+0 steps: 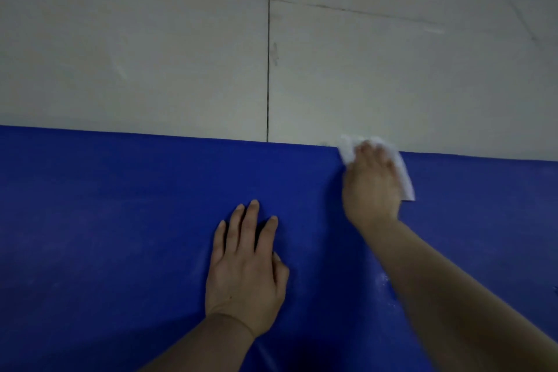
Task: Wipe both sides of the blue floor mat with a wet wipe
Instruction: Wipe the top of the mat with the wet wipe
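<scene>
While the blue floor mat (pixel 120 220) is lying flat on the tiled floor (pixel 151 54), its long axis running left to right, the right hand (pixel 370 187) is pressing the wet wipe (pixel 403 172) against its far edge, fingers on top, blurred; unwiped mat is stretching sideways both ways. The left hand (pixel 246 269), nearer, is resting flat, fingers (pixel 252 220) slightly spread

Open blue mat (pixel 120 220) left of both hands, bare tiled floor (pixel 151 54) beyond its far edge
</scene>
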